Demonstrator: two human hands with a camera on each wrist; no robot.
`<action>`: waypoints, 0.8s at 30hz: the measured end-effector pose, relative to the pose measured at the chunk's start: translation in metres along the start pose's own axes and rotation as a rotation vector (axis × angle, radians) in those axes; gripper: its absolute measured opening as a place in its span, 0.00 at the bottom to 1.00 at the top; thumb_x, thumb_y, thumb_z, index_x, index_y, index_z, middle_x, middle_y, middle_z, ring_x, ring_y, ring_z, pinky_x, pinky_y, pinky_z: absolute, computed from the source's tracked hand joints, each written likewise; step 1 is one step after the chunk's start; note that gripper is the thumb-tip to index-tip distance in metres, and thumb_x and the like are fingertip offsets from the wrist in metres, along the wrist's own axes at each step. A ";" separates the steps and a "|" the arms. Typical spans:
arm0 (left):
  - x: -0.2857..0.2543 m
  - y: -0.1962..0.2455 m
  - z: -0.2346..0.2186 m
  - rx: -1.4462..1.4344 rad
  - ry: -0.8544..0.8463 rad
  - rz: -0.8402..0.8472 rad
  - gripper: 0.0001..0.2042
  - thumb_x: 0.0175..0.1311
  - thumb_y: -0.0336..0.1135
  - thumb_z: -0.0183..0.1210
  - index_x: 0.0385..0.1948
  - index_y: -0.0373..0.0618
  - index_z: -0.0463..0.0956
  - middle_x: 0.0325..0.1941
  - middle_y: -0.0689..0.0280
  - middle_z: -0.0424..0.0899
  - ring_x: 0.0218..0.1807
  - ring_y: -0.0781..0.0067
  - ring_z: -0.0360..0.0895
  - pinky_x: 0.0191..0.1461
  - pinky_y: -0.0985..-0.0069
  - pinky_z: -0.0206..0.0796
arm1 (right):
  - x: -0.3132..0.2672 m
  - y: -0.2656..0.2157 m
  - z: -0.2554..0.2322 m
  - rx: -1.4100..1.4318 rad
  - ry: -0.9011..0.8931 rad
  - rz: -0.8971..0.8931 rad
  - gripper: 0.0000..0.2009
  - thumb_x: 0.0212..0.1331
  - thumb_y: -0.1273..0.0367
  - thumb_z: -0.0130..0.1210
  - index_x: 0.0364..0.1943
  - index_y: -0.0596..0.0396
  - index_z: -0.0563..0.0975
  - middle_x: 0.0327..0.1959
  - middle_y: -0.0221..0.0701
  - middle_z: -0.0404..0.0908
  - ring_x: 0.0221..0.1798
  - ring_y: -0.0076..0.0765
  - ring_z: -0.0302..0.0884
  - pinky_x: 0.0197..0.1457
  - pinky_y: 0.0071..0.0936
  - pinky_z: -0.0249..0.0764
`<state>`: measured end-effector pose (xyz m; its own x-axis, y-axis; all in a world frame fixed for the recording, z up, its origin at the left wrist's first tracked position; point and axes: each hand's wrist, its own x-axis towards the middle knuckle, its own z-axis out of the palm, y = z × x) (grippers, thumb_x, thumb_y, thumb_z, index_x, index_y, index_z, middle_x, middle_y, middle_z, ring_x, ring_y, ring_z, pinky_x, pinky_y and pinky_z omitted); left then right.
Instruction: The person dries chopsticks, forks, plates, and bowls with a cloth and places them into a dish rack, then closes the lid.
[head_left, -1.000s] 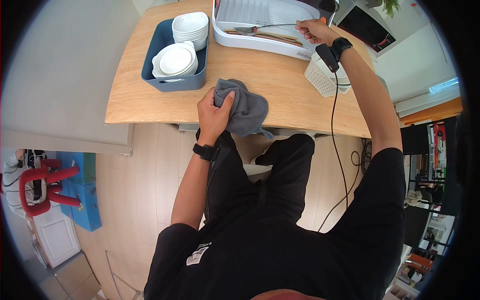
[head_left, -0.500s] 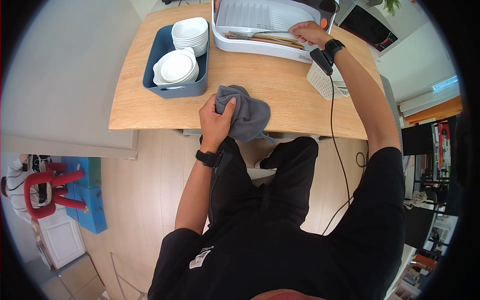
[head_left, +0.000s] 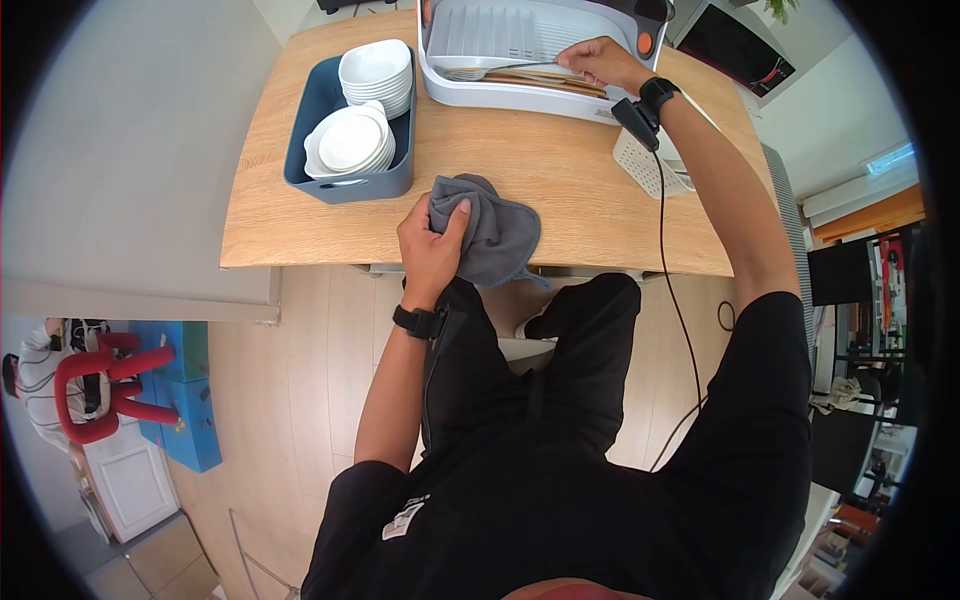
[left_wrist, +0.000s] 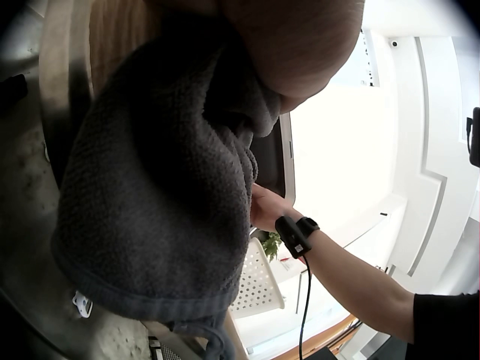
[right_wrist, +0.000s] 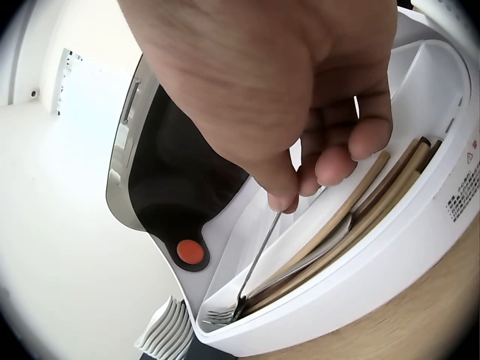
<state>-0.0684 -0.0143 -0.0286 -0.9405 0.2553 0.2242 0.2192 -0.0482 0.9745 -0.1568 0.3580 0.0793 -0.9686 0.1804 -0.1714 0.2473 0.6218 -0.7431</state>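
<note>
My left hand [head_left: 430, 250] grips a bunched grey cloth [head_left: 500, 235] at the table's front edge, its thumb pressed over the folds. In the left wrist view the cloth [left_wrist: 150, 202] hangs large and close, with a loop at its lower corner. Over the white dish box [head_left: 530, 98], my right hand [head_left: 605, 65] pinches a metal fork [right_wrist: 259, 251] at its handle end between thumb and fingertip. Its tines point down at the end of the front cutlery channel. Beside it lie several wooden chopsticks [right_wrist: 330, 221] and another metal utensil [right_wrist: 307, 259].
Left of the box stands a blue bin [head_left: 365, 187] with stacked white bowls [head_left: 372, 62] and lidded-looking white dishes [head_left: 350, 140]. A white perforated basket [head_left: 638, 160] sits under the right forearm. A black cable [head_left: 675, 270] trails from the right wrist to the floor.
My right hand has shifted left with the fork, whose tines have come down toward the far-left end of the cutlery channel. My left hand still grips the cloth.
</note>
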 end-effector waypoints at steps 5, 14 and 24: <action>0.000 0.000 -0.001 0.017 -0.001 0.002 0.12 0.66 0.34 0.65 0.41 0.33 0.81 0.36 0.61 0.88 0.38 0.77 0.81 0.46 0.77 0.73 | 0.009 0.012 0.009 -0.076 0.009 -0.190 0.12 0.63 0.69 0.63 0.49 0.51 0.85 0.31 0.24 0.84 0.27 0.16 0.71 0.29 0.15 0.69; 0.000 0.000 0.000 0.020 0.001 0.004 0.12 0.66 0.34 0.65 0.41 0.33 0.81 0.36 0.62 0.88 0.38 0.78 0.81 0.45 0.77 0.73 | -0.007 -0.009 0.023 -0.498 0.202 -0.191 0.11 0.57 0.61 0.67 0.42 0.47 0.88 0.36 0.33 0.89 0.39 0.33 0.86 0.46 0.30 0.78; 0.000 0.000 0.001 0.015 0.007 0.004 0.12 0.65 0.34 0.66 0.41 0.33 0.81 0.35 0.62 0.88 0.37 0.78 0.81 0.45 0.77 0.73 | -0.015 -0.011 0.028 -0.623 0.285 -0.182 0.09 0.54 0.59 0.67 0.38 0.41 0.89 0.38 0.30 0.89 0.42 0.37 0.86 0.49 0.35 0.80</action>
<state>-0.0678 -0.0133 -0.0283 -0.9414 0.2487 0.2279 0.2264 -0.0350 0.9734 -0.1452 0.3277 0.0720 -0.9721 0.1720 0.1598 0.1346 0.9660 -0.2209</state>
